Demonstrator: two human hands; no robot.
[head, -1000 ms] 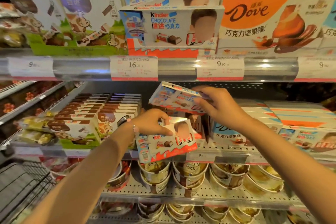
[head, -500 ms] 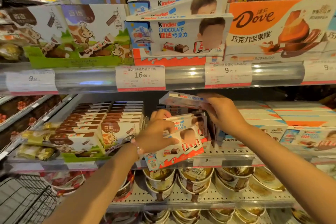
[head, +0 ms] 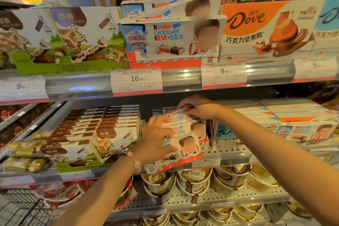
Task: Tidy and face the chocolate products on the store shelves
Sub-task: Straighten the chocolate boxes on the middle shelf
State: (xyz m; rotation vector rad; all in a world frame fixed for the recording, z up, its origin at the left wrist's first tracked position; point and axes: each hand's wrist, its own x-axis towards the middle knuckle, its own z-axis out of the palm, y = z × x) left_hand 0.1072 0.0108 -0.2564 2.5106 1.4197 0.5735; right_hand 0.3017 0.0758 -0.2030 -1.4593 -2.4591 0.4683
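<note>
Two Kinder boxes held: left hand front box (tilted), right hand rear box.

Front Kinder box: white with red lower band, bar picture, tilted with its left end low, overhanging the middle shelf edge. Behind it, more Kinder boxes stand upright in a row, one leaning at the back. Left: brown-and-white cow-print chocolate boxes in a green tray, faces forward. Right: Dove boxes facing front. Top shelf: large Kinder display box, upright, another stacked askew above.
</note>
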